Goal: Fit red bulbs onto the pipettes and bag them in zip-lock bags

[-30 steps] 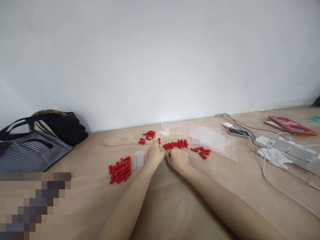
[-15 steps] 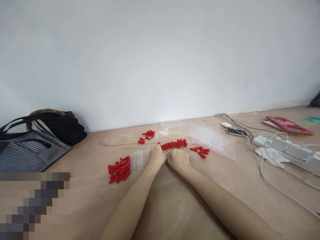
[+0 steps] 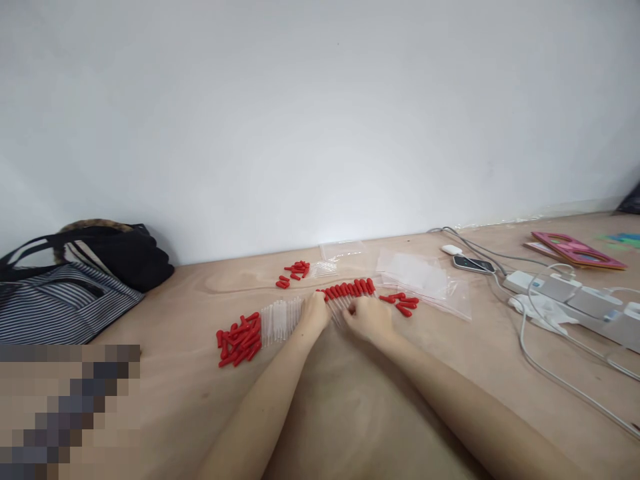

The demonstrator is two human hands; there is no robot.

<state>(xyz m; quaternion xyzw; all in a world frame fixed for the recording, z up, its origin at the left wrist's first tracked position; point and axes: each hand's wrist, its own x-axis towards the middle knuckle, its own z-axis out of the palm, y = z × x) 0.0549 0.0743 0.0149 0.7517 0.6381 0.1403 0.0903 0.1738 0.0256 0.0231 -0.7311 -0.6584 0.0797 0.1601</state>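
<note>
A row of droppers (image 3: 350, 288), clear thin tubes with red rubber bulbs at the far end, lies before me. At the row's left end my left hand (image 3: 314, 315) is closed, its fingertips at a red bulb of one dropper. My right hand (image 3: 369, 319) is curled over the tubes of the row, thumb and finger together; what they hold, if anything, I cannot make out. Left of my left hand are loose clear tubes (image 3: 280, 321), side by side. A pile of loose red bulbs (image 3: 241, 340) sits beyond them on the left.
More red bulbs (image 3: 294, 272) and a few clear tubes (image 3: 324, 269) lie farther back. Other red bulbs (image 3: 404, 304) are right of the row, near plastic bags (image 3: 425, 277). A power strip (image 3: 580, 301) with cables stands at right, a striped bag (image 3: 65, 300) at left.
My right hand has shifted a little to the right and turned, away from my left hand. My left hand stays at almost the same place.
</note>
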